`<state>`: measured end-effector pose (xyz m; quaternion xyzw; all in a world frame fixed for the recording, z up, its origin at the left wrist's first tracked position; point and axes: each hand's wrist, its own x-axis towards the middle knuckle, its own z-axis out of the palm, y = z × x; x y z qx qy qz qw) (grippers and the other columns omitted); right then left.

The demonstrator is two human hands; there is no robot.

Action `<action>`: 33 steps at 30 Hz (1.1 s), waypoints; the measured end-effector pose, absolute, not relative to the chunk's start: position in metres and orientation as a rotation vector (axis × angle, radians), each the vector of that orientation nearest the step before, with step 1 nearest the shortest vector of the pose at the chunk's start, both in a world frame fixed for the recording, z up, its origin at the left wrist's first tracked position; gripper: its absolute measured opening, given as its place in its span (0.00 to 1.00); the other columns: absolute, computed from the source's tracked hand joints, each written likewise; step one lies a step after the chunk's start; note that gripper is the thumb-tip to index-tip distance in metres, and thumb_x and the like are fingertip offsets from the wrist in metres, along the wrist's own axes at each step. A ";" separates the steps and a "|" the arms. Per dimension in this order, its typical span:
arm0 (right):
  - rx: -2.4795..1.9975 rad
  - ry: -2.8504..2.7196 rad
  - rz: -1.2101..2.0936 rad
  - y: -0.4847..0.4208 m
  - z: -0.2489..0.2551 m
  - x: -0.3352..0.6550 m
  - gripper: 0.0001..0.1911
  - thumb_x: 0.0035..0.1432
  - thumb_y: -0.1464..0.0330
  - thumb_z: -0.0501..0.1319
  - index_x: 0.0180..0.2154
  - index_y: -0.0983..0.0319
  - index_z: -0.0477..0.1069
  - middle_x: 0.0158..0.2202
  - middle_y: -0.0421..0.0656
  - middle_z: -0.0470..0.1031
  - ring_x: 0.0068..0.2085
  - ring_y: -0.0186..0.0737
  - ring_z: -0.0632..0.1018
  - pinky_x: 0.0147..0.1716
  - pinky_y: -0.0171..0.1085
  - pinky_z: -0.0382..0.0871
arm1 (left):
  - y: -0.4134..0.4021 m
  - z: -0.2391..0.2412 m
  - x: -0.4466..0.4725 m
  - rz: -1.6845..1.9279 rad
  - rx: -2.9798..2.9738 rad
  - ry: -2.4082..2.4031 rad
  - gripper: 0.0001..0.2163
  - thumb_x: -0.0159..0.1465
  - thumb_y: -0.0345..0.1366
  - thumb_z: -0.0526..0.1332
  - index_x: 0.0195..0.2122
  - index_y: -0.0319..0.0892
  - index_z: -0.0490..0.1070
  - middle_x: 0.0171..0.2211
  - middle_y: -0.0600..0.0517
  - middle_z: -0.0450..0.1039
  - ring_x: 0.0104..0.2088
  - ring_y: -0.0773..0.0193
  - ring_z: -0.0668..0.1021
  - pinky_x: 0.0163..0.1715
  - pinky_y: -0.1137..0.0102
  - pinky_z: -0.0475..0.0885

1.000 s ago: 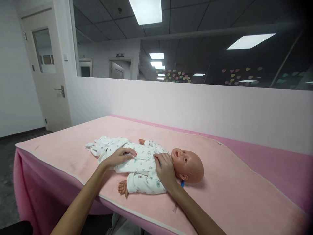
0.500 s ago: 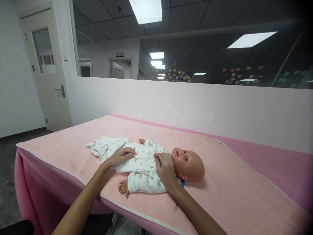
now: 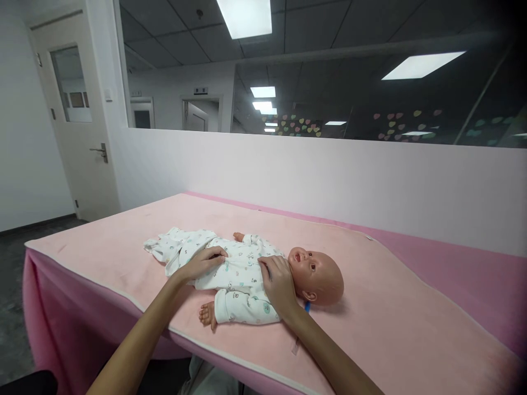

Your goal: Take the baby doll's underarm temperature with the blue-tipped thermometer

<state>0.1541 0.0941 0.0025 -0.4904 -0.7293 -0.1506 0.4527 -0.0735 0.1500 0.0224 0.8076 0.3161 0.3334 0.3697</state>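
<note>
Baby doll (image 3: 245,277) lies on its back on the pale pink table cover (image 3: 387,323), in a white printed onesie (image 3: 236,282). From where I stand, left hand (image 3: 201,263) rests on the doll's belly, fingers bent; can't tell if they pinch cloth. Right hand (image 3: 278,280) is on the doll's upper chest, near its chin, fingers curled; can't tell if that one grips either. Small blue tab (image 3: 307,306) just beside the doll's ear. White wall (image 3: 329,181) beyond the doll.
</note>
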 end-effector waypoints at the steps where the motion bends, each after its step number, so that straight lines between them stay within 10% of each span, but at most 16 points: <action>1: -1.215 -1.802 -0.365 0.094 0.003 0.154 0.09 0.59 0.71 0.50 0.32 0.61 0.68 0.29 0.42 0.70 0.33 0.38 0.66 0.35 0.38 0.58 | 0.148 0.024 -0.074 0.874 2.044 0.801 0.11 0.60 0.42 0.52 0.36 0.42 0.67 0.35 0.52 0.66 0.37 0.65 0.68 0.36 0.72 0.63; 16: -1.223 -1.803 -0.370 0.094 0.003 0.154 0.09 0.59 0.71 0.50 0.32 0.61 0.68 0.29 0.42 0.69 0.33 0.38 0.66 0.35 0.38 0.58 | 0.150 0.020 -0.071 0.937 2.117 0.738 0.10 0.52 0.39 0.63 0.34 0.44 0.75 0.43 0.49 0.70 0.44 0.60 0.71 0.42 0.69 0.66; 33: -1.218 -1.807 -0.366 0.094 0.003 0.155 0.09 0.59 0.71 0.50 0.32 0.61 0.68 0.29 0.42 0.70 0.33 0.38 0.67 0.35 0.38 0.58 | 0.153 0.020 -0.072 0.934 2.126 0.749 0.12 0.60 0.41 0.52 0.34 0.42 0.73 0.41 0.50 0.71 0.42 0.63 0.72 0.42 0.70 0.65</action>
